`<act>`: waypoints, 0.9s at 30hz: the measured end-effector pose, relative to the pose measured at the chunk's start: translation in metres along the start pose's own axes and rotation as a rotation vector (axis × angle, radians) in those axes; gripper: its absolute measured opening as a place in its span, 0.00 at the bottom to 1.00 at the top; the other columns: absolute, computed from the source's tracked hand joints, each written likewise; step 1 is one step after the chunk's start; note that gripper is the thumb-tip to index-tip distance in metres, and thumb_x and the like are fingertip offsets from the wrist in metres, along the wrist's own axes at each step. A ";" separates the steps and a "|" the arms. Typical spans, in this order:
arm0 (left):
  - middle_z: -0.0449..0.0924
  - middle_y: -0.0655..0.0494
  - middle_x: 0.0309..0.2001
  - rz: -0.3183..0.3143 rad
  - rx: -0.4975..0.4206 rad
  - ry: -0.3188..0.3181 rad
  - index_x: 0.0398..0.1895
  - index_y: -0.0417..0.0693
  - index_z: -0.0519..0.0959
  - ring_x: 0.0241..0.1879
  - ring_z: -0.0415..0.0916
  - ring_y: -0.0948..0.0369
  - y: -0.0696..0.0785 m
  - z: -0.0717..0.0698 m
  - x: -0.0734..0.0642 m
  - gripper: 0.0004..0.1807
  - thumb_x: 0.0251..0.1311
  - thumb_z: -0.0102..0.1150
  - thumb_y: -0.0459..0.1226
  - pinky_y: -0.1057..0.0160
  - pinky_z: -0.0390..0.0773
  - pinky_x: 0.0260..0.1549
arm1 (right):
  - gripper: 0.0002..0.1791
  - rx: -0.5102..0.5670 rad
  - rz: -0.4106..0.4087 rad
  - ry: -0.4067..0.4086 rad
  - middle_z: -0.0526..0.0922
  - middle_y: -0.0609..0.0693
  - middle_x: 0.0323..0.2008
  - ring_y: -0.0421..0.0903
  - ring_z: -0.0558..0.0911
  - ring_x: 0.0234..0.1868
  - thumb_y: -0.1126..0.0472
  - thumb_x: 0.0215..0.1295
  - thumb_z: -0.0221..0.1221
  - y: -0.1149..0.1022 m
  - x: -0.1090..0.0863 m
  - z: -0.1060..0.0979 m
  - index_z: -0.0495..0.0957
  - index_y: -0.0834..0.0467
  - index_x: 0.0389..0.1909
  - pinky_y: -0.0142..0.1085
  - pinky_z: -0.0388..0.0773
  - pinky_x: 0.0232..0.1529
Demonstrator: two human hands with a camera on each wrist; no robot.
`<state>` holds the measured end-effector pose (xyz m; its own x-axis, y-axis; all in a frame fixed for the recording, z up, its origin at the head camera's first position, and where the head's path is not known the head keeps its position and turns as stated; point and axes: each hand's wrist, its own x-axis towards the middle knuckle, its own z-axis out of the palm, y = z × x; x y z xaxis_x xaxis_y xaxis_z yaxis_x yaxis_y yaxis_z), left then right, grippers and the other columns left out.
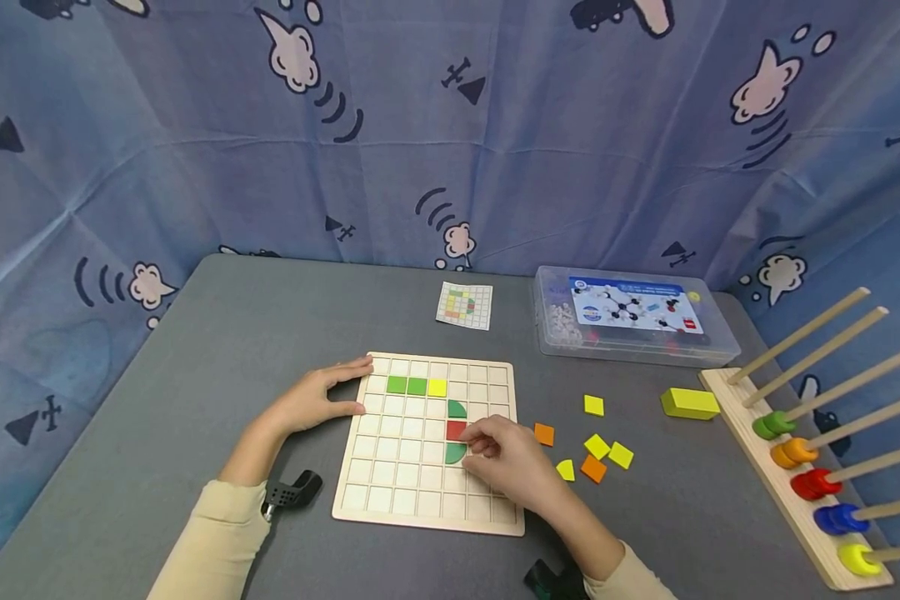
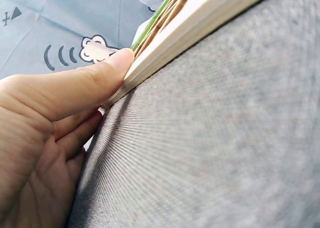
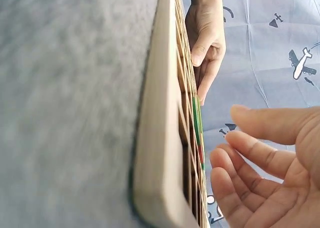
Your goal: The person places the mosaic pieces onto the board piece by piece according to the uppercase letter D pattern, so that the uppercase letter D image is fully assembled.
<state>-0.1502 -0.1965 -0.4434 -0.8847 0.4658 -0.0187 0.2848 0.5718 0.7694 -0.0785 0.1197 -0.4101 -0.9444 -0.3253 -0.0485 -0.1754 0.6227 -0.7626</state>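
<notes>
A wooden grid board lies on the grey table. My left hand rests at its upper left edge; in the left wrist view the thumb presses the rim. Two green squares and a yellow square sit in a row near the top. To their right, a red square lies between two green rounded pieces, the upper and the lower. Over the board beside the red square is my right hand, its fingers loosely bent, apart from the thumb, holding nothing visible.
Several loose yellow and orange pieces lie right of the board. A printed grid card and a clear plastic box stand behind. Farther right are a yellow block and a wooden peg rack with coloured rings.
</notes>
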 end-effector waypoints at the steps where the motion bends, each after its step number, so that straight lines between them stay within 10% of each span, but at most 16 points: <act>1: 0.59 0.52 0.71 -0.003 -0.002 0.002 0.66 0.44 0.68 0.72 0.50 0.43 0.000 0.000 0.000 0.36 0.54 0.67 0.45 0.40 0.53 0.67 | 0.09 0.002 -0.010 -0.009 0.79 0.46 0.31 0.41 0.76 0.32 0.67 0.52 0.67 0.000 -0.001 -0.002 0.83 0.57 0.36 0.29 0.77 0.36; 27: 0.60 0.53 0.71 0.007 0.006 0.007 0.66 0.45 0.69 0.71 0.51 0.43 -0.002 0.000 0.001 0.36 0.53 0.67 0.46 0.41 0.53 0.67 | 0.17 -0.167 0.104 -0.013 0.82 0.51 0.45 0.48 0.81 0.45 0.66 0.54 0.67 0.056 -0.038 -0.074 0.80 0.58 0.46 0.45 0.78 0.48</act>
<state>-0.1518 -0.1974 -0.4454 -0.8852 0.4651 -0.0088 0.2933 0.5727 0.7655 -0.0733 0.2194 -0.4033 -0.9564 -0.2616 -0.1300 -0.1221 0.7624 -0.6355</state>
